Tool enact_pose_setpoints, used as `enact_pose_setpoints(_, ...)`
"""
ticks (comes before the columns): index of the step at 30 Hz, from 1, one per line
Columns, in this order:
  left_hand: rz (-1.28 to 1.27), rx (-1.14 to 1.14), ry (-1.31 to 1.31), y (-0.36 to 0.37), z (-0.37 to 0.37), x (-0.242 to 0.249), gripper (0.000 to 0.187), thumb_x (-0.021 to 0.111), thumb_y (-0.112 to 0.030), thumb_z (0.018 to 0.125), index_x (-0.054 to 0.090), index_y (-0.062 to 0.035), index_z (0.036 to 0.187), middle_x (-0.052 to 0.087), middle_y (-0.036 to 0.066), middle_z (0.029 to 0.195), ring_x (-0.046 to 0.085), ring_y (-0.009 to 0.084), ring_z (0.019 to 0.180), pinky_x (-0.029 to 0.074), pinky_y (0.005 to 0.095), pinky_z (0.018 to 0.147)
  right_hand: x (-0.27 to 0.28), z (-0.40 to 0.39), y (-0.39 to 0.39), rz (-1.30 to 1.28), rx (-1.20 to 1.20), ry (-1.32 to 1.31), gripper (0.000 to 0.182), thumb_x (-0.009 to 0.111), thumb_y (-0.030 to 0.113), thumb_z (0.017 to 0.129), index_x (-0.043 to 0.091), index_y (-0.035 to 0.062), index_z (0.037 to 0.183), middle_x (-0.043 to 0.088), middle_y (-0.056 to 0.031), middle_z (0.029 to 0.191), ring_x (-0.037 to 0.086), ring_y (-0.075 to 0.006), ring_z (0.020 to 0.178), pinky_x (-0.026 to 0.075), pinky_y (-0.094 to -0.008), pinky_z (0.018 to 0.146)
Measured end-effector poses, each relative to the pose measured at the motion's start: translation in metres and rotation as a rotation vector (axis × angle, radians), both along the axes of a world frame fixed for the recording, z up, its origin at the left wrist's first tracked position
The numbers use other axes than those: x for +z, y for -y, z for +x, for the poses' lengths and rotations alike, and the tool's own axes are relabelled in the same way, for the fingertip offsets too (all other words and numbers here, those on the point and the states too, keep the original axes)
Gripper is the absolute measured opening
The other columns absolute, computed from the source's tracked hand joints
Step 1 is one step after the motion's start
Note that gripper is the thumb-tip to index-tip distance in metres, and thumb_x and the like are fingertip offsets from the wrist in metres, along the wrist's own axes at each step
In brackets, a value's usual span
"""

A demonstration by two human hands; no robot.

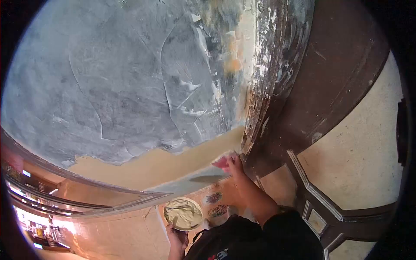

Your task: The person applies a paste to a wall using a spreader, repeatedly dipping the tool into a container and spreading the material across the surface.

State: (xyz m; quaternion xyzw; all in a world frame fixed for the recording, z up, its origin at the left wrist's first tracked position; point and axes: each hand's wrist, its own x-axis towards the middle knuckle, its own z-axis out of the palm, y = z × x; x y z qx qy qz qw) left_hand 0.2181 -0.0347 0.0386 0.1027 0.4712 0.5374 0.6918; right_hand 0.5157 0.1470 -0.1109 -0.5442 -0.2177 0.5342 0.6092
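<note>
My right hand (235,163) is closed around a pink, flat spreader (221,163) that touches the lower wall close to the corner. A pale smear shows along the spreader's upper edge. Down at the lower middle, my left hand (177,235) grips the rim of a round tub (199,208), its thumb up at the edge and its other fingers mostly hidden underneath. Cream-coloured putty fills the tub in thick folds. Above both hands rises a grey, patchy wall (130,86). A smooth beige band of coating (160,167) runs along its lower part.
A dark brown door frame (299,108) with flaking paint stands right of the wall. Dark-edged panels (316,190) lie further right. Below are tan floor tiles (112,229) and a patterned mat (216,210) near my feet. A bright room opens at far left.
</note>
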Motion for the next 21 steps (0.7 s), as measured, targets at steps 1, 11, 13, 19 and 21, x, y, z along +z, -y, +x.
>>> enact_pose_setpoints(1,-0.043,0.026,-0.006,-0.002,0.001,0.001,0.057,0.045,-0.039,0.081,0.039,-0.0076,0.128,0.046,0.01,0.128,0.047,0.0264,0.117,0.04,0.0427,0.096,-0.012,0.002,0.016,-0.146,0.01,-0.057,0.039,0.057,0.037,0.087,0.047,0.006,0.107,0.056,-0.0069,0.081,0.061,-0.0188,0.057,0.051,-0.0266,0.048)
enact_pose_setpoints(11,-0.044,0.003,0.0,-0.005,0.007,-0.005,0.061,0.049,-0.042,0.078,0.039,-0.0085,0.128,0.046,0.009,0.128,0.047,0.0256,0.116,0.041,0.0398,0.094,0.022,-0.015,0.038,-0.102,-0.003,-0.135,0.042,0.06,0.038,0.084,0.045,0.0068,0.108,0.052,-0.0072,0.077,0.062,-0.0218,0.061,0.055,-0.0311,0.052)
enact_pose_setpoints(13,-0.071,-0.011,-0.006,-0.006,0.007,-0.004,0.061,0.05,-0.041,0.078,0.039,-0.0084,0.128,0.046,0.008,0.128,0.047,0.0252,0.116,0.041,0.0398,0.095,0.044,-0.009,0.013,0.043,-0.046,-0.018,0.042,0.061,0.038,0.084,0.045,0.0057,0.107,0.052,-0.008,0.077,0.062,-0.0208,0.063,0.053,-0.03,0.051)
enact_pose_setpoints(19,-0.078,0.019,-0.019,-0.005,0.006,-0.001,0.057,0.046,-0.04,0.08,0.039,-0.0076,0.127,0.048,0.01,0.126,0.049,0.0259,0.115,0.041,0.0402,0.095,-0.073,-0.03,0.04,-0.36,-0.076,-0.153,0.041,0.061,0.038,0.083,0.044,0.0126,0.11,0.052,-0.0062,0.088,0.06,-0.0207,0.062,0.053,-0.0309,0.051)
enact_pose_setpoints(21,-0.074,0.019,0.003,-0.001,-0.001,-0.012,0.055,0.047,-0.039,0.08,0.041,-0.007,0.125,0.049,0.01,0.126,0.051,0.0261,0.113,0.046,0.0404,0.09,-0.07,-0.045,0.067,-0.339,0.05,-0.189,0.041,0.059,0.037,0.086,0.04,0.0147,0.114,0.051,-0.0063,0.092,0.061,-0.0219,0.064,0.054,-0.0321,0.053)
